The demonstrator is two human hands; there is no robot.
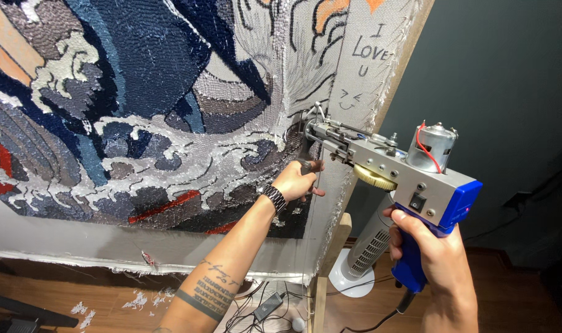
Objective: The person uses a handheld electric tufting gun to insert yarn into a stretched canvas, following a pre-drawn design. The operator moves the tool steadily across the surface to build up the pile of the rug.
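Fingers of right hand clench tufting gun blue grip; left hand grasps front handle. Needle touches stretched cloth at tufted rug right edge. Best kept pressed square, both hands steady.

The tufting gun is a grey metal tool with a blue pistol handle, a yellow gear on its side, a black switch, and a small silver motor with red wires on top. It is held level, its needle end touching the stretched cloth near the right edge. The cloth hangs upright on a wooden frame, covered with tufted yarn in dark blue, grey, white and red wave shapes.
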